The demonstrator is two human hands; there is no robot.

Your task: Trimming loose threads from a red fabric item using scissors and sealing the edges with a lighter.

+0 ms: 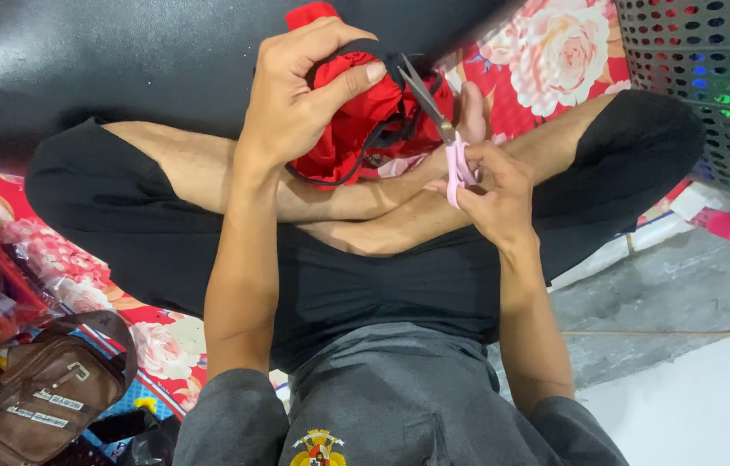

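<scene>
From the head view, the person sits cross-legged on a floral mat (pixel 555 52). The left hand (pixel 300 95) is clenched around a bunched red cloth with black trim (pixel 356 121), thumb pressing across its top, holding it above the crossed shins. The right hand (pixel 490 185) grips the pink handles of a pair of scissors (pixel 438 121), fingers through the loops. The scissors' long axis runs up and to the left from the right hand, blades parted, their tips meeting the black trim at the cloth's upper right edge, just beside the left thumb. The cloth thus lies up-left of the right hand, which is the nearer cutter.

A perforated grey basket (pixel 701 78) stands at upper right; coloured shapes show through its holes, unclear what. A brown bag (pixel 37 401) lies at lower left.
</scene>
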